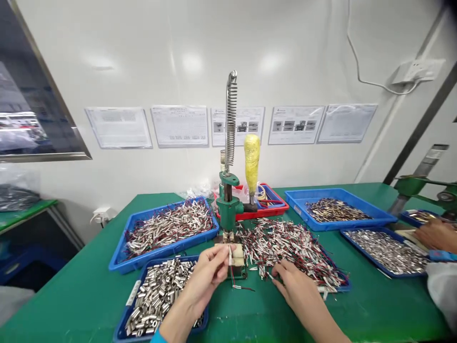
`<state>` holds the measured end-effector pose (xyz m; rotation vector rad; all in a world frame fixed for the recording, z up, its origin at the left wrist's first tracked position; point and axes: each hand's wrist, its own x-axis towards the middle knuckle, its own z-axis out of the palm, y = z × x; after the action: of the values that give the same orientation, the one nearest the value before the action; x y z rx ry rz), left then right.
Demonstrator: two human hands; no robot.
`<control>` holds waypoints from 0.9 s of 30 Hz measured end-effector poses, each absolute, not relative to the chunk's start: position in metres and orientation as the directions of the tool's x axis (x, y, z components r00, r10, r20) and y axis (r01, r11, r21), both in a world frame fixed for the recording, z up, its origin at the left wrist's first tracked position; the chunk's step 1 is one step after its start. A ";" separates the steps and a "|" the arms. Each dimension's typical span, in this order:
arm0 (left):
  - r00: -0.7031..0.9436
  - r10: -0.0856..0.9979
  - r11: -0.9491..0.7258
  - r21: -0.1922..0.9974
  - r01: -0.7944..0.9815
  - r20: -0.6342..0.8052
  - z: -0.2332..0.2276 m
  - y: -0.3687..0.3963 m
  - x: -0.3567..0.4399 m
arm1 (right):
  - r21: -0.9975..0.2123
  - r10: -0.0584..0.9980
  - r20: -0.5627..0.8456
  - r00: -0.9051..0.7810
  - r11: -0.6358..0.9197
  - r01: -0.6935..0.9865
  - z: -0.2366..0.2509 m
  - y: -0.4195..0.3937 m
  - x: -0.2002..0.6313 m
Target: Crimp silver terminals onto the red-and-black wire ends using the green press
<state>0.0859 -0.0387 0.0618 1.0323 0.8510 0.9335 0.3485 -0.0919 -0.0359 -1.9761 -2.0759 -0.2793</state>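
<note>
My left hand [207, 272] pinches a small white part with red and black wires [230, 253] between thumb and fingertips. Its wires hang below, in front of the pale block [237, 252] at the base of a green hand press [228, 209]. At the near edge of a heap of similar wired parts [289, 243], my right hand [298, 286] has thumb and forefinger closed on another small wired part [270, 276]. Under my left forearm stands a blue bin of short metal sleeves [157, 295].
Behind my left hand lies a blue tray of wired parts [171, 226]. The press has a yellow-wrapped handle [252, 162] and a tall spring [231, 119]. Further right are trays of brass-coloured pieces [332, 209] and silvery pieces [387, 247]. Another person's hand [437, 234] is at far right.
</note>
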 end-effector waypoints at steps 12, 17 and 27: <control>0.493 0.861 0.339 0.862 -0.376 -0.124 0.112 -0.083 0.065 | -0.132 0.978 0.207 0.004 0.024 0.991 -0.032 -0.084 0.339; 0.514 0.854 0.335 0.839 -0.428 -0.079 0.121 -0.094 0.056 | -0.261 0.972 0.226 0.064 -0.003 0.965 -0.032 -0.082 0.340; -0.124 0.974 0.092 0.832 -0.546 -0.189 0.072 -0.015 0.011 | -0.550 0.953 0.223 0.205 -0.051 0.833 -0.013 -0.075 0.341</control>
<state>0.0106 -0.0147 0.0723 0.5922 0.9625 1.4382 0.3413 -0.0753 -0.0132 -1.9095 -1.6552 0.2691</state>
